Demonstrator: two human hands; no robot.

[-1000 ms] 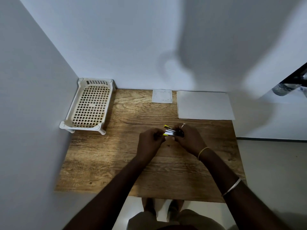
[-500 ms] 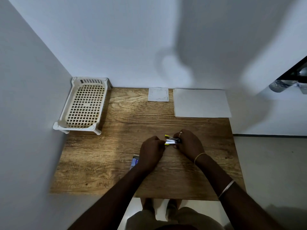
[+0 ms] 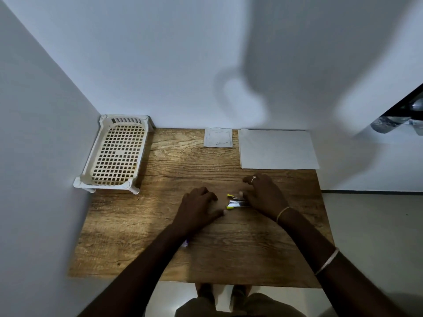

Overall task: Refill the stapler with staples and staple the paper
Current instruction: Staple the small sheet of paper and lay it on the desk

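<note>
At the middle of the bench [image 3: 160, 248] lay the stapler [image 3: 237, 202], a small yellow-tipped one opened out, its metal staple channel showing bright between two yellow ends. It rested on the wood between the two hands, its rear end hidden under the right one. The right hand [image 3: 263, 195] lay over that end with fingers loosely spread, a ring on one of them; whether it pinched the stapler body or only steadied it could not be told. The left hand [image 3: 199, 207] rested just to the left, fingers loose and apart, thumb tip close to the nearer yellow end, holding nothing visible.

Judging by the open channel, the refill step was in hand, and whether staples already sat in the channel was too small to make out. A sliver of a purple-white thing [image 3: 185, 243], possibly the staple box, peeped from under the left forearm. The next move probably called for a strip seated squarely in the channel, then the top closed down until it latched.

Well beyond, against the wall, lay the sheet of paper [image 3: 278, 148], untouched, with a smaller printed slip [image 3: 218, 137] beside it and a cream perforated plastic tray [image 3: 117, 154] in the left corner.
</note>
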